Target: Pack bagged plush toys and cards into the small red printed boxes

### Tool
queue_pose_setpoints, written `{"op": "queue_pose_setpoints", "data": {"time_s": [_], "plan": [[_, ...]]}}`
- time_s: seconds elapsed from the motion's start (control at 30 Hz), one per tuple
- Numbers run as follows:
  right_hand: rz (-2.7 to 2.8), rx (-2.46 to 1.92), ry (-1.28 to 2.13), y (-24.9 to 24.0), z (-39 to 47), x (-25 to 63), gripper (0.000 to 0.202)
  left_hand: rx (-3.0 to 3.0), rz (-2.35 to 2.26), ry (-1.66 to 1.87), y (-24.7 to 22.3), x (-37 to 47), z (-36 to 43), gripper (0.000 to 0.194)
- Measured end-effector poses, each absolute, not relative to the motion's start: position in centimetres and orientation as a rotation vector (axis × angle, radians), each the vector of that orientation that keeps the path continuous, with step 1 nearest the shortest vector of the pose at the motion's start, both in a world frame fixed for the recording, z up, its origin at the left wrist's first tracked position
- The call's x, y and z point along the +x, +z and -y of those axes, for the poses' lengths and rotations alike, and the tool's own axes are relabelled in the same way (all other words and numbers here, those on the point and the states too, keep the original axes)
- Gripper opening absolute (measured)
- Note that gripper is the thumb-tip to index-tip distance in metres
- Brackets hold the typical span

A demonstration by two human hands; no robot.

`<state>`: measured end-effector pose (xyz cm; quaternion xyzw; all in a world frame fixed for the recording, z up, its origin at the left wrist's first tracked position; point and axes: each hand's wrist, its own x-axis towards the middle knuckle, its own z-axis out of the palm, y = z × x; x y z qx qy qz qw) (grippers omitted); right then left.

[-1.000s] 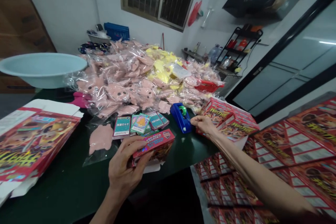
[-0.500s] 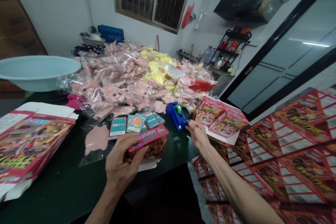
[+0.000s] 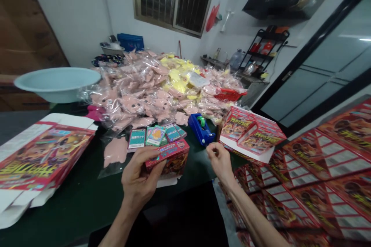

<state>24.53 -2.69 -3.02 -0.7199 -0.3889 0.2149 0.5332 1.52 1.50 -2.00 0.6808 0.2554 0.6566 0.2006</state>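
Observation:
My left hand [image 3: 142, 175] grips the left end of a small red printed box [image 3: 174, 158], thumb in front and fingers on top. White flaps show under the box. My right hand [image 3: 220, 162] is curled with its fingertips together, just below the front end of a blue tape dispenser [image 3: 201, 129] that carries a green roll. Whatever those fingertips pinch is too small to make out. Several teal cards [image 3: 155, 136] lie behind the box. A pink pig-shaped item in a clear bag [image 3: 115, 152] lies to their left.
Behind the cards rises a heap of bagged pink and yellow items [image 3: 156, 85]. A pale blue basin [image 3: 58, 81] stands at the back left. Flattened red cartons [image 3: 43, 154] lie at left. An open carton of red boxes [image 3: 252, 131] and stacked red packaging [image 3: 319, 185] fill the right.
The whole view has shifted, so things sit further right. My right hand has drawn slightly away from the tape dispenser, downward, its fingers more curled. My left hand keeps its hold on the red box.

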Motion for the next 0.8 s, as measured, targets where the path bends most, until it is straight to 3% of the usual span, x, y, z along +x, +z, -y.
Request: {"op": "queue_pose_setpoints", "data": {"time_s": [0.17, 0.27, 0.33, 0.8], "plan": [[1.186, -1.378, 0.568, 2.4, 6.3, 17.9, 0.009, 1.941, -0.739, 1.820, -2.2, 1.5, -1.5, 0.027], [1.073, -1.183, 0.771, 4.3, 6.2, 15.1, 0.056, 1.926, -0.735, 1.807, -2.4, 1.5, -1.4, 0.028], [0.994, -1.116, 0.894, 4.6, 5.6, 14.1, 0.070, 1.894, -0.751, 1.794, -2.6, 1.5, -1.3, 0.032], [0.694, -1.118, 0.988, 4.3, 4.5, 12.2, 0.063, 2.102, -0.786, 1.776, -1.6, 0.7, -1.1, 0.036]]}}
